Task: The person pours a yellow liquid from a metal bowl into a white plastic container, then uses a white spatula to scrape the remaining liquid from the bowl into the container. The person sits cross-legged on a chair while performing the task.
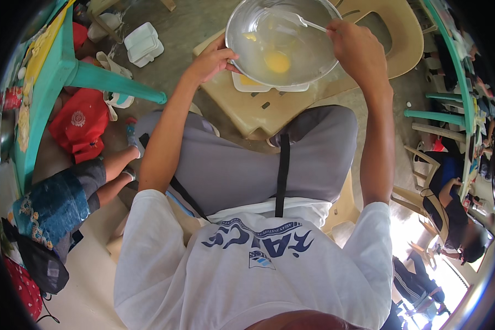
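Observation:
A metal mixing bowl [313,70] is held over a beige plastic chair [264,111]. My left hand [214,60] grips the bowl's left rim, thumb on the rim and fingers beneath. In my right hand [357,49], at the right rim, is the handle of a white utensil [314,26]; its far end reaches into the bowl, and its exact kind is unclear. An egg yolk [277,62] lies in pale liquid, with a small yellow lump [250,36] on the bowl's wall. Beneath the bowl, partly hidden, a white foam container [247,84] with something yellow inside rests on the seat.
An open foam container [144,44] lies on the floor, left of the chair. Nearby are a green table leg [115,82], a red bag [82,123] and a person's legs [115,177]. Another beige chair [410,37] stands behind the bowl. People and furniture are at right.

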Tool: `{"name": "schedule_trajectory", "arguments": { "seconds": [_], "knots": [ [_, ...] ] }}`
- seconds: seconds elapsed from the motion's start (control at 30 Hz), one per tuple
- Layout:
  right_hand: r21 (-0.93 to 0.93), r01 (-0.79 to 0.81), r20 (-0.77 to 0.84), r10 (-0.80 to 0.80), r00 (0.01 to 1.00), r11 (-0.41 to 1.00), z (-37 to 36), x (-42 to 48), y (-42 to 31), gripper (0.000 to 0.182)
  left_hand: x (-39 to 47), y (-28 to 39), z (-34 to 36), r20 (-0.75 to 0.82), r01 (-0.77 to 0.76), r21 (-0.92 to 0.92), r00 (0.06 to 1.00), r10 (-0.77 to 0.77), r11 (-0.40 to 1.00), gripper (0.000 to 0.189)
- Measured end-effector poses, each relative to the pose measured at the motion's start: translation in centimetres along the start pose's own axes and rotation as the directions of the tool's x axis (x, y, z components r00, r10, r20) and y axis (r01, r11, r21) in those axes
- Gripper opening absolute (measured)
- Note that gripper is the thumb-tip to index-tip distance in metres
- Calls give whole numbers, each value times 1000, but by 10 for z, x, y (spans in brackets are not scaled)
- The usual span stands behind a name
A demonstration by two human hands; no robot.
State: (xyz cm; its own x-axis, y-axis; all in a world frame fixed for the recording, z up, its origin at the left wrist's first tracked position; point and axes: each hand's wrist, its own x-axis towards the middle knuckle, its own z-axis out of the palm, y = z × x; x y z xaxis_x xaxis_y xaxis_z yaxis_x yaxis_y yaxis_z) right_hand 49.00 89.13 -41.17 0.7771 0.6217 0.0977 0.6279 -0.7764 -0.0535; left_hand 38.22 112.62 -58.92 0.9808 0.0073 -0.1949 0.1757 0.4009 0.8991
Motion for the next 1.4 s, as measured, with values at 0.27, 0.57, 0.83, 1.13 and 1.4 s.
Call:
{"name": "schedule_trajectory", "arguments": {
  "seconds": [0.27,0.57,0.83,1.13,1.4],
  "knots": [
    [68,159,90,-165,982,985,43,3,7,20,2,-3,-6,95,8,2,995,-8,1000,66],
    [67,-64,-52,68,996,996,10,-7,33,23,1,-2,-14,47,-34,-99,998,39,995,58],
    [52,-76,-14,77,997,996,33,7,22,24,-1,5,-1,71,-35,-56,997,39,998,53],
    [255,-130,57,119,991,958,25,-15,39,23,2,-1,-11,-6,-105,-116,994,105,988,45],
    [260,-252,38,251,967,932,44,-15,38,21,3,0,-7,39,-102,-58,994,104,993,47]
  ]
}}
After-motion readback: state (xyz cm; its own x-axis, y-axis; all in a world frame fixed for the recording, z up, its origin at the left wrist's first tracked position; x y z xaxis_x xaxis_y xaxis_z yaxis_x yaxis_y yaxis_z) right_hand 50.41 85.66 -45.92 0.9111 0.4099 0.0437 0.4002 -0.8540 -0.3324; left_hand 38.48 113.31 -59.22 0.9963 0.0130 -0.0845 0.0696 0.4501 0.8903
